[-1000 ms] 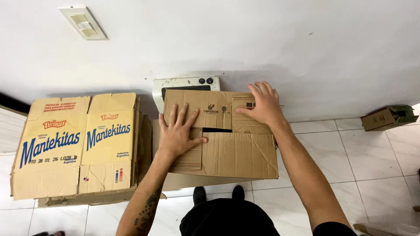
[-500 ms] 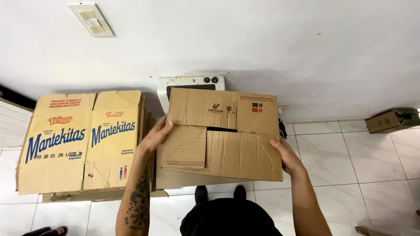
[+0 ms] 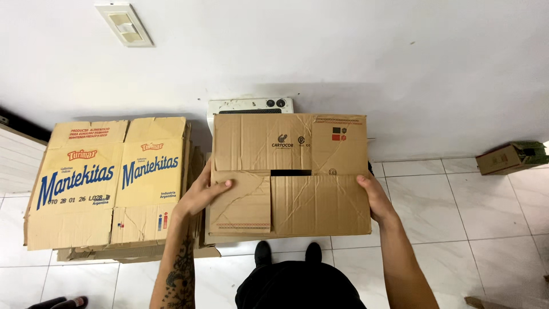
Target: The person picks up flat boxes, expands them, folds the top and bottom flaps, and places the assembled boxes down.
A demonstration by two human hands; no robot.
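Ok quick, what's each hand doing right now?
Left hand: gripping the left edge of the box, thumb on top.
Right hand: gripping its right edge.

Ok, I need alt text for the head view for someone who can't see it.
Seen from above, a person's left hand and right hand grip opposite sides of a closed brown cardboard box in front of a white wall. A stack of flattened printed cartons lies to its left, and a small box sits on the tiled floor at right.

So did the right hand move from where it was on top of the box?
Yes. The right hand slid off the top flap of the brown box, away from the white wall, and now grips the box's right edge.
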